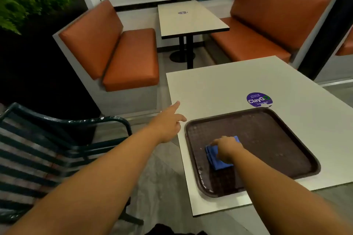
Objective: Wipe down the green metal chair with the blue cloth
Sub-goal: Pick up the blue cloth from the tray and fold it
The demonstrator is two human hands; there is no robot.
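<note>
Green metal chair (57, 139) stands unwiped at our left, beside the surface (219, 86). Our right hand (226, 148) closes on the blue cloth (215, 158) lying in the brown tray (277, 139); our left hand (169, 126) hangs empty, forefinger extended. All wiping remains.
</note>
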